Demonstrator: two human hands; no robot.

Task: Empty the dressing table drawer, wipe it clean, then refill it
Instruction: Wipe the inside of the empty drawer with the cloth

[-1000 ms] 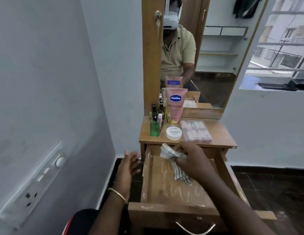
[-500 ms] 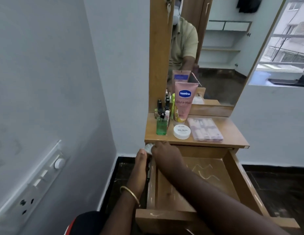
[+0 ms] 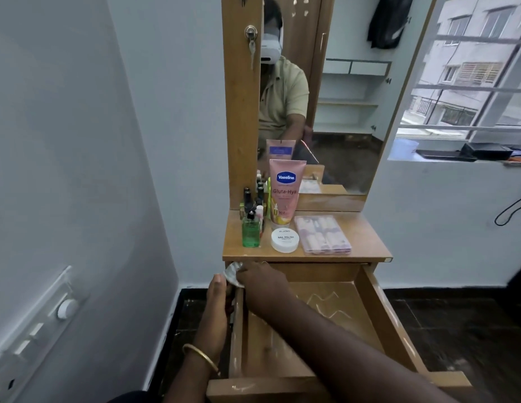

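Pink tube [image 3: 286,191], green bottle [image 3: 250,231], white jar [image 3: 284,240], brown wooden drawer [image 3: 378,312]

The drawer [image 3: 326,324] is pulled well out from under the tabletop [image 3: 305,251], a shallow wooden box with nothing inside; its floor shows pale wavy smears. A crumpled white cloth [image 3: 233,274] sits at its far left corner, on top of the left wall. On the tabletop stand a pink tube [image 3: 285,193], a green bottle [image 3: 250,232], small dark bottles [image 3: 249,200], a white jar [image 3: 284,239] and a flat clear case [image 3: 322,234].
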